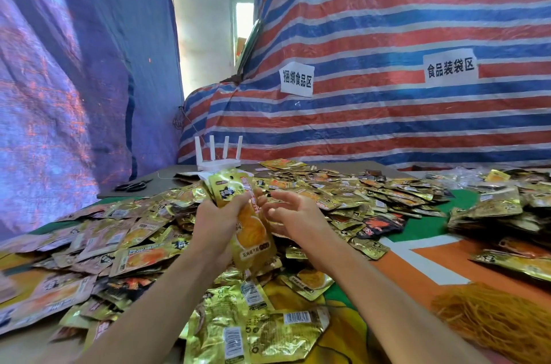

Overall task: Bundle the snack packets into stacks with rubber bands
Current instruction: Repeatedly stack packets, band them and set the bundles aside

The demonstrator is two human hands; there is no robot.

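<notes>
The stack of packets (253, 240) I am building stands upright above the middle of the heap, clamped in my left hand (215, 223), whose fingers wrap its lower half. My right hand (295, 213) hovers just beside it, fingers spread and holding nothing. I see no band around this stack, so I judge the bundle unfinished.

Loose packets (357, 193) cover most of the table (417, 271), so nearly all the work seems left. The rubber bands (489, 322) lie in a tangled mound at the near right, partly cut off by the frame edge.

Heaps at the far right are blurred, and I cannot tell whether any are already banded. How many packets I hold is hidden by my fingers.
</notes>
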